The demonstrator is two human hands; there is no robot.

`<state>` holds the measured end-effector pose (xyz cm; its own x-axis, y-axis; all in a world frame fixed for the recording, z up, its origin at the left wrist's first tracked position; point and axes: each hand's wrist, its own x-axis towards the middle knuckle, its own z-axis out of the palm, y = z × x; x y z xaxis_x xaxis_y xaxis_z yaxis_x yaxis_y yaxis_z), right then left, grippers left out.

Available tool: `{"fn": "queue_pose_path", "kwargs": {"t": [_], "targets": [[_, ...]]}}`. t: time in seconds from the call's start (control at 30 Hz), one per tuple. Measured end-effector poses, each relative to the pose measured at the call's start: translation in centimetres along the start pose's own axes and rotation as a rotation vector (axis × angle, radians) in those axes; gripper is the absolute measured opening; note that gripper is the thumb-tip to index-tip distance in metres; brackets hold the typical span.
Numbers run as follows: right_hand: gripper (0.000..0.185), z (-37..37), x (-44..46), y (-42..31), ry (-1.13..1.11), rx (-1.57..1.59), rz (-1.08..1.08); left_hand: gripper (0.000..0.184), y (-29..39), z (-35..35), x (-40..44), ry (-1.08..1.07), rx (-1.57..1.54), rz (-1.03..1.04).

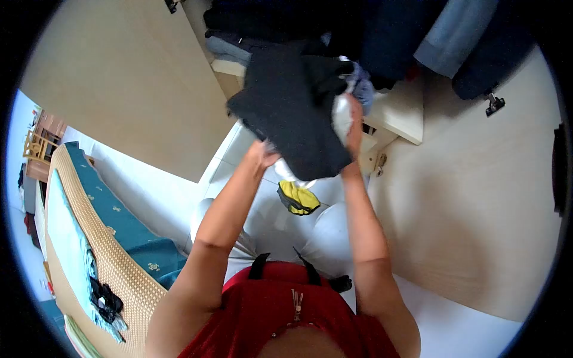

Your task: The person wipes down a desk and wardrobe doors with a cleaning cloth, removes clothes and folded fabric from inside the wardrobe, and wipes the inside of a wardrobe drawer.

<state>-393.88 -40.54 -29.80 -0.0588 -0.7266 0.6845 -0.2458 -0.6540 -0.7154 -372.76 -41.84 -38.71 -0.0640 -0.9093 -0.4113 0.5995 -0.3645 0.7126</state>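
A bundle of folded clothes is held up between my two hands in front of the wardrobe. On top lies a black garment (286,107), its kind not clear. White cloth (292,175) sticks out beneath it, and bluish patterned cloth (362,86) shows at its far right. My left hand (267,154) grips the bundle's near left edge, its fingers mostly hidden under the cloth. At the right side, my right hand (354,128) is closed on the bundle, slightly blurred. Below, a yellow and black cloth item (298,198) lies on the floor between my knees.
Wardrobe doors stand open at left (137,77) and right (459,221). Dark folded clothes (230,48) sit on a shelf (397,113), with garments hanging (459,36) above. A bed with a woven edge (113,256) is at the left, clothes lying on it.
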Motion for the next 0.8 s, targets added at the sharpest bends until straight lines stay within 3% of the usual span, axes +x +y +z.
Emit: {"fn": "queue_pose_path", "kwargs": {"t": [0.1, 0.2, 0.33, 0.37, 0.4, 0.5, 0.57, 0.67, 0.8], "targets": [[0.081, 3.9, -0.4, -3.2, -0.076, -0.039, -0.031, 0.044, 3.9, -2.9, -3.6, 0.037, 0.13, 0.117], [0.086, 8.8, -1.1, -7.5, -0.186, 0.142, -0.102, 0.044, 8.6, -7.3, -9.9, 0.144, 0.347, 0.27], [0.088, 19.5, -1.6, -16.6, -0.275, 0.352, -0.303, 0.045, 13.5, -14.7, -20.9, 0.484, 0.725, 0.448], [0.086, 21.8, -1.2, -20.1, -0.459, 0.521, -0.269, 0.045, 14.4, -16.6, -23.7, 0.595, 0.818, 0.48], [0.083, 25.7, -1.9, -23.9, -0.46, 0.654, -0.333, 0.045, 15.4, -18.5, -26.6, 0.71, 0.916, 0.5], [0.087, 34.2, -2.7, -33.8, -0.823, 0.977, -0.619, 0.046, 17.3, -23.2, -33.8, 1.045, 1.179, 0.512], [0.085, 36.7, -2.2, -36.1, -0.875, 1.008, -0.771, 0.046, 17.9, -25.6, -37.3, 1.227, 1.327, 0.469], [0.066, 36.3, -1.9, -31.7, -0.83, 0.889, -0.631, 0.046, 17.6, -28.1, -40.0, 1.43, 1.488, 0.399], [0.041, 31.1, -1.3, -15.4, -0.684, 0.661, -0.393, 0.047, 16.6, -30.4, -40.0, 1.603, 1.599, 0.34]]}}
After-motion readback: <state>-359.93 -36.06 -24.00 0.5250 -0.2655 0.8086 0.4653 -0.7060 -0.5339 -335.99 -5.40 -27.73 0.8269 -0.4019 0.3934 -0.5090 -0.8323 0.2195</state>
